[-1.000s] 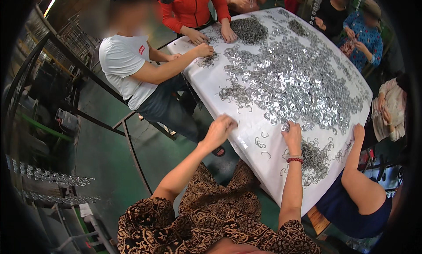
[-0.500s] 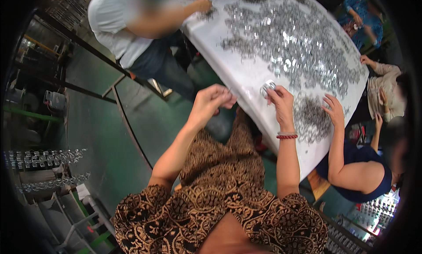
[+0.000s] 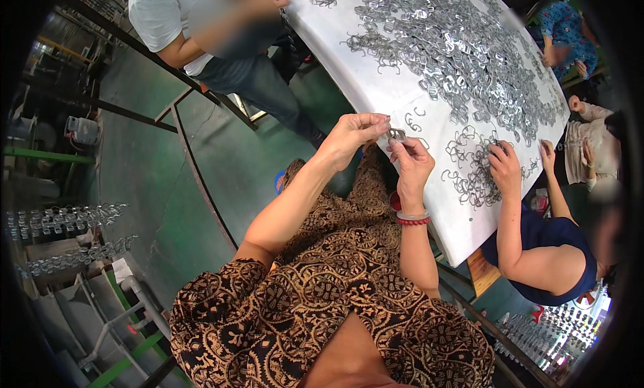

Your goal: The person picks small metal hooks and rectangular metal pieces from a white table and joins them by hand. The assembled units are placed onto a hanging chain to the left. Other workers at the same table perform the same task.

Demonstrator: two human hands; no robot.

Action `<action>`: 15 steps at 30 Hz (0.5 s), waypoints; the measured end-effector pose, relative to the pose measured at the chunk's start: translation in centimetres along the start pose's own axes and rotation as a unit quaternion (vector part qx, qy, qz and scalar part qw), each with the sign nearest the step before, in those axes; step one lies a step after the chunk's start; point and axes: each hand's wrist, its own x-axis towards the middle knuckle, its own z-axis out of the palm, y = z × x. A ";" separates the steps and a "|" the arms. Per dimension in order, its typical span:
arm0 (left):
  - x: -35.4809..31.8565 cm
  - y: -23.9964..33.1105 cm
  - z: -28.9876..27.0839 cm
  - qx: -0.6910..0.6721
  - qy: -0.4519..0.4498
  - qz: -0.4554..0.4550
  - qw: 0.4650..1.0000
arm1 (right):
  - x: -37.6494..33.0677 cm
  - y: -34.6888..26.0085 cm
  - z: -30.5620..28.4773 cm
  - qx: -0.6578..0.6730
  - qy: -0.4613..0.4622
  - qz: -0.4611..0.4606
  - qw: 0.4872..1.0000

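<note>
Over the near left edge of the white table [image 3: 451,240], my two hands meet. My right hand [image 3: 412,165] pinches a small shiny metal buckle [image 3: 397,134] between thumb and fingers. Against its left side my left hand [image 3: 352,138] is closed in a pinch; whatever thin piece those fingertips hold is too small to make out. Just beyond my hands lie a few loose C-shaped wire hooks [image 3: 415,123]. To the right of my right hand is a heap of similar wire hooks [image 3: 469,165]. A wide pile of flat metal buckles [image 3: 469,66] covers the table's far part.
At right, a co-worker's hand [image 3: 504,165] reaches into the wire hooks. Another person [image 3: 231,72] stands at the table's far left corner, and others are along its far right side. A dark metal frame [image 3: 194,166] runs along the green floor at left.
My hands have come together: the left moved right and slightly up, the right moved left with the buckle. The co-worker's hand at right has lowered onto the wire hooks.
</note>
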 end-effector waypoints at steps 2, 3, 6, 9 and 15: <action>-0.1 -0.1 0.2 -0.020 -0.002 -0.007 1.000 | -0.1 0.2 0.1 -0.023 0.004 -0.009 1.000; -0.1 -0.1 0.2 -0.022 -0.005 -0.012 1.000 | -0.2 0.3 0.1 -0.031 0.008 -0.011 0.999; -0.4 -0.2 0.8 -0.049 0.007 -0.001 0.999 | -0.3 0.5 0.1 -0.029 0.021 -0.021 0.999; -0.5 -0.3 1.2 -0.068 0.014 0.001 0.998 | -0.2 0.5 0.0 -0.014 0.033 -0.011 0.999; -0.3 0.0 1.6 -0.039 0.031 0.029 0.998 | -0.7 0.2 0.3 -0.033 0.033 -0.017 0.999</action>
